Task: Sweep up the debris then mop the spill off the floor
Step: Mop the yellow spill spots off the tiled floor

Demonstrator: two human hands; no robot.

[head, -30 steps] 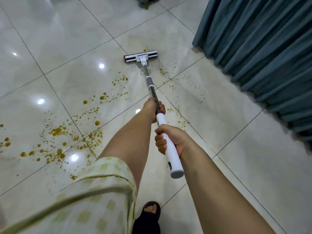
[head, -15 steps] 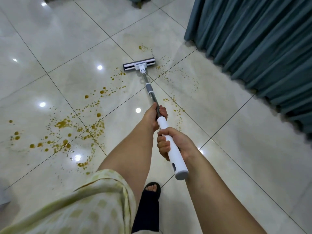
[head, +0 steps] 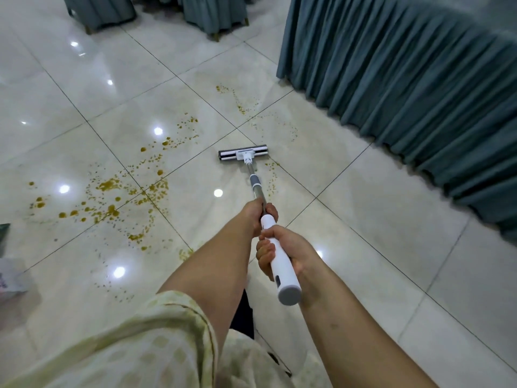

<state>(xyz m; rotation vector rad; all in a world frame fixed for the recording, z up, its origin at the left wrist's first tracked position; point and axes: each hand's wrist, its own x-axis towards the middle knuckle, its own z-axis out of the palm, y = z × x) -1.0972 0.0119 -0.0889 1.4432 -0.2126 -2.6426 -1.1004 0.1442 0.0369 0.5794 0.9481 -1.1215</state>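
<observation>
1. pale glossy floor tiles (head: pixel 377 247) with dark grout lines fill my view, and ceiling lights are mirrored in them.
2. pleated teal drapery (head: pixel 405 79) hangs to the floor on the right of both hands. teal-skirted furniture (head: pixel 98 9) stands far beyond them.
3. the mop (head: pixel 254 182) points away from me, and i see its mop head (head: pixel 242 155) flat on the tiles ahead of the hands.
4. the brown spill (head: pixel 109 186) lies in drops and blotches, mostly out to the left of the left hand. thinner specks sit beyond the mop head and just right of it.
5. the left hand (head: pixel 256 217) is wrapped round the metal pole, just past the white grip (head: pixel 282 273).
6. the right hand (head: pixel 291 247) is clenched round that white grip, nearer me and close behind the left.
7. a pale checked sleeve (head: pixel 140 345) covers the left upper arm.
</observation>
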